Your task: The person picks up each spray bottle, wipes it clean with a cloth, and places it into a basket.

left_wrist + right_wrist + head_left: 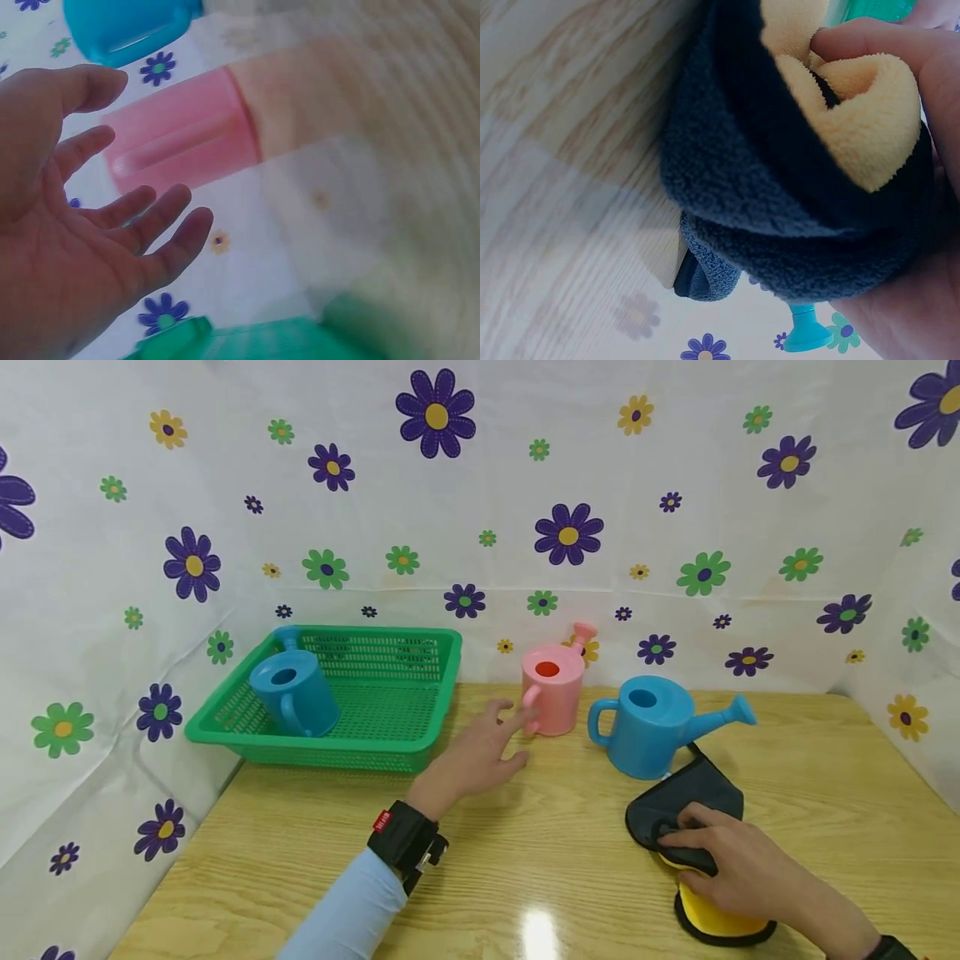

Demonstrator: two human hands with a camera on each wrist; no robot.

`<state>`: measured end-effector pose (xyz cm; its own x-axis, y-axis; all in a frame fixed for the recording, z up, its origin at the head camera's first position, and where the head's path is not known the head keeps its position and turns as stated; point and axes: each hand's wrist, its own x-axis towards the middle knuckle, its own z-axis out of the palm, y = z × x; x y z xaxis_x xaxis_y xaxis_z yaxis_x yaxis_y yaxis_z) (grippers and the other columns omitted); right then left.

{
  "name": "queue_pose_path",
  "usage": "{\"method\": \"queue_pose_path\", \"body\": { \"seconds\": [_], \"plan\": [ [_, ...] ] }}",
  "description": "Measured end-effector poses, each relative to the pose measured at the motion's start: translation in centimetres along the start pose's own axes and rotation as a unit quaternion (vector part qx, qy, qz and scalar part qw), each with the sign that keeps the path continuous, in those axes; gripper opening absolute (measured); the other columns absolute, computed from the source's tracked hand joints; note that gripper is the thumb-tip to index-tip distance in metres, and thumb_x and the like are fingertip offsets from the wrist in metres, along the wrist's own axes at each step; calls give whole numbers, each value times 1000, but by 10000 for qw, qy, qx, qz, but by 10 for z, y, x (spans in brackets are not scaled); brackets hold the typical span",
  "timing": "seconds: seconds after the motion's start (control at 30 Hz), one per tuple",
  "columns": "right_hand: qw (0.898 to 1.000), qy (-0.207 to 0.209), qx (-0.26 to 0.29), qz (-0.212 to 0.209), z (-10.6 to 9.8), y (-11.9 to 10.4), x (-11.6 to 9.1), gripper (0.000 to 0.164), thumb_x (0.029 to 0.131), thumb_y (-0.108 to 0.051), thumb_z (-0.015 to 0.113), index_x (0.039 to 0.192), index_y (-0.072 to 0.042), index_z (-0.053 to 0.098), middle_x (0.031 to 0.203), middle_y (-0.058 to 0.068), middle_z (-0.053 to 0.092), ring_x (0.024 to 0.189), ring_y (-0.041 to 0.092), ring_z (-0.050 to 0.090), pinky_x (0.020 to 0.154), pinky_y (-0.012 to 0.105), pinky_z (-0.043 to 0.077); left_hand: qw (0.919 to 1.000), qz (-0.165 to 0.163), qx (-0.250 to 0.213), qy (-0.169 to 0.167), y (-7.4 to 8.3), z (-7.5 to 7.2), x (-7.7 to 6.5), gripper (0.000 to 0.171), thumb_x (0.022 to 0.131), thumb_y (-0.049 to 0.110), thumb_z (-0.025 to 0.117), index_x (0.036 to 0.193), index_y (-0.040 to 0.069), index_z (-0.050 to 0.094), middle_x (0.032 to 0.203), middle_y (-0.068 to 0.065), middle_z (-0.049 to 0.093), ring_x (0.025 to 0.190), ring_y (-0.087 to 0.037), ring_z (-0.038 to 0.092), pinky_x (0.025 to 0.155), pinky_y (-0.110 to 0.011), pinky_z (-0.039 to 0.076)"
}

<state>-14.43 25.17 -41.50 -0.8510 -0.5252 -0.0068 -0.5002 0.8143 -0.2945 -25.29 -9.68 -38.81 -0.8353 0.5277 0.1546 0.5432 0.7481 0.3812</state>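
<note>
Flower-printed sheeting (480,497) hangs round a wood-grained table (570,827), which we read as a clock face with the person at six. At ten o'clock we see a green basket (360,745), and inside it, toward its nine o'clock end, stands one blue watering can (313,697) with its handle facing six. That much looks done to us. Two more are out on the table: a pink watering can (558,693) just past twelve, upright near the sheeting, and a second blue can (652,735) at two, upright, its spout pointing toward three. By our count one can is inside and two are outside, so we judge the work to be partway along rather than finished.

At eleven we find the left hand (480,756), fingers parted and loosely bent, gripping nothing; it reaches to the pink can's handle, though we cannot tell whether the fingertips touch it. Near four, the right hand (727,856) pinches a grey-and-yellow cloth (690,789), which is folded over on itself. One corner lies at the foot of the second blue can, and we cannot tell whether they meet; bunched as it is, we judge the cloth's part unfinished too
</note>
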Motion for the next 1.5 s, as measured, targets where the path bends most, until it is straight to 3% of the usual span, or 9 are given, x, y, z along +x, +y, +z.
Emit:
{"method": "queue_pose_path", "body": {
  "seconds": [0.27, 0.5, 0.7, 0.77, 0.87, 1.03, 1.2, 1.37, 1.5],
  "plan": [
    [10000, -16, -10, -12, -1, 0, 2, 31, 82, -26, 82, 113, -25, 79, 109, -6, 59, 89, 8, 55, 70, 28, 51, 9987, -378, 16, -343, -4, 8, 8, 67, 102, 28, 59, 162, 23, 29, 167, -18, 25, 143, -46, 43, 115, -58, 41],
    [10000, 78, -29, -42, -2, 1, 4, 30, 83, -25, 82, 112, -24, 79, 109, -5, 59, 89, 9, 56, 70, 28, 51, 9985, -423, 257, -229, -1, 5, 9, 67, 102, 25, 58, 162, 19, 29, 164, -19, 31, 137, -44, 49, 109, -56, 48],
    [10000, -36, 0, 13, -1, 1, 5, 31, 82, -27, 83, 113, -25, 78, 109, -5, 60, 88, 9, 55, 70, 28, 51, 9982, -354, 422, -255, 2, -6, -13, 59, 100, 19, 62, 155, 13, 44, 152, -19, 47, 132, -37, 52, 110, -51, 47],
    [10000, -48, 2, 13, -1, 2, 5, 31, 82, -28, 83, 113, -25, 78, 109, -5, 59, 88, 9, 55, 70, 28, 51, 9972, -528, 288, -443, 7, -15, -23, 53, 99, 19, 63, 150, 11, 49, 150, -18, 50, 135, -36, 51, 111, -51, 47],
    [10000, 12, -25, 12, -1, 3, 4, 31, 82, -27, 83, 112, -25, 78, 109, -6, 59, 88, 8, 55, 71, 28, 52, 9935, -989, -6, -563, 15, -28, -31, 40, 100, 21, 60, 137, 6, 56, 135, -15, 58, 122, -30, 56, 103, -46, 51],
    [10000, 41, -46, 30, -2, 5, 3, 31, 82, -26, 83, 112, -25, 78, 109, -6, 59, 88, 8, 54, 70, 28, 52, 9845, -1655, -556, 177, 18, -26, -31, 29, 99, 22, 60, 117, 1, 51, 94, -10, 56, 82, -24, 54, 71, -33, 48],
    [10000, -8, -18, -35, -1, 4, 5, 33, 81, -24, 81, 114, -25, 78, 110, -5, 59, 90, 9, 55, 72, 30, 52, 9730, -1918, -763, 1028, 11, -7, -29, 35, 96, 15, 63, 120, 3, 40, 79, -12, 58, 63, -23, 54, 56, -30, 43],
    [9996, -209, 155, -54, 1, 3, 3, 41, 81, -16, 79, 121, -22, 76, 116, 1, 59, 93, 16, 53, 74, 36, 51, 9791, -1607, -266, 1221, 7, 1, -29, 26, 99, 9, 60, 120, -1, 49, 85, -14, 61, 67, -23, 55, 58, -33, 47],
    [9978, -413, 441, -269, 11, 4, -8, 51, 81, -20, 80, 131, -24, 70, 138, 12, 56, 109, 30, 53, 82, 52, 54, 9862, -1156, -128, 1175, 3, 5, -31, 12, 96, 4, 56, 107, 0, 54, 86, -10, 57, 74, -23, 53, 63, -34, 47]
  ]
}}
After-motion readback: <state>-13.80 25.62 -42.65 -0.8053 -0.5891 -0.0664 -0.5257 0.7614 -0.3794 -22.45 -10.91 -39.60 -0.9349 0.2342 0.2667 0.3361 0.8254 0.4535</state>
